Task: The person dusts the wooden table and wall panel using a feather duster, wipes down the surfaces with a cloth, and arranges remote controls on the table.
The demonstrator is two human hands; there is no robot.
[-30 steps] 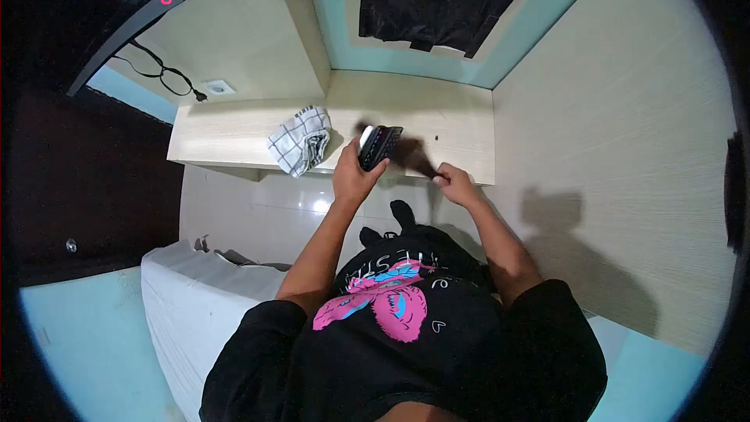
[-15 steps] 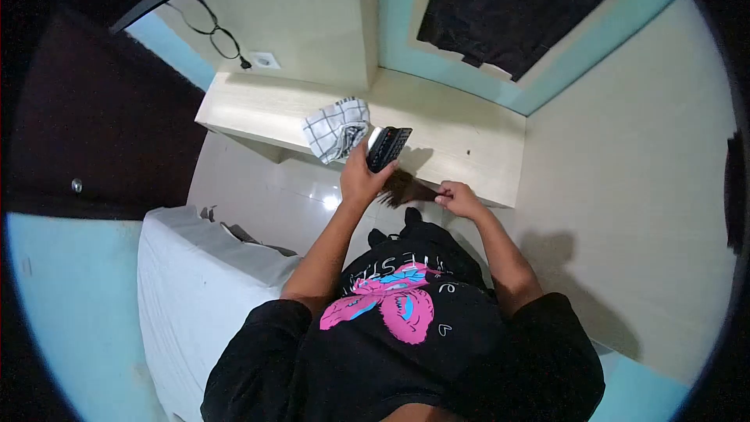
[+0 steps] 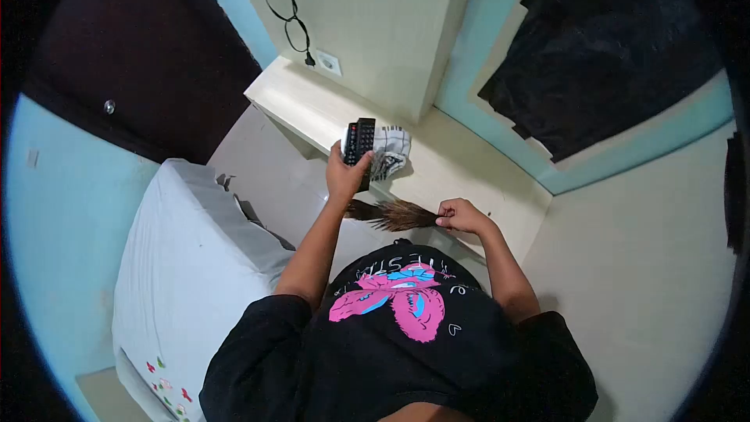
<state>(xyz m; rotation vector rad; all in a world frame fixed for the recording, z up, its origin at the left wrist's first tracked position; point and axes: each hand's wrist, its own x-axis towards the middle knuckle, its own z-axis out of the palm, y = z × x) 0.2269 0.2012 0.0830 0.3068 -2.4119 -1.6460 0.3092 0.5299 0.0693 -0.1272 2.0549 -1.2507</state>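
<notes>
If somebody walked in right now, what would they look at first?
Probably the bright pink butterfly print on the black shirt, low in the middle. Above it, the right hand holds a brown bristly brush and the left hand holds black remotes. The big black sheet at upper right stands out too.

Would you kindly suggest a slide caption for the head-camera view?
Left hand holding remote controls, right hand gripping a brown brush, near a checked cloth on a pale shelf.
</notes>
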